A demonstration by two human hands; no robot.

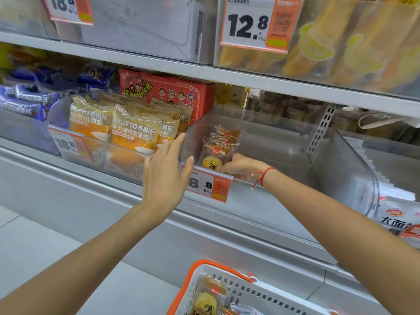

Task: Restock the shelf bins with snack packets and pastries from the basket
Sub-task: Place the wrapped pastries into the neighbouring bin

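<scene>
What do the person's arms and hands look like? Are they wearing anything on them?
Both arms are bare, with no sleeves in view and no gloves. The right hand has a thin red string bracelet round the wrist, with loose ends tipped by small pale beads. The left hand wears nothing that shows: no ring, watch or band. Its nails look short and unpainted.

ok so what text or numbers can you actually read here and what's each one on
"12.8": upper right price tag
"18.8", partly cut off: upper left price tag
"18.8": price tag on the bread bin
"8.8", first digit behind the left hand: pastry bin's price tag
"BRUTTO 布鲁托": bread packet
"大面": white bag, rest cut off
Fine print, red box lettering, blue packets: too blurred
</scene>
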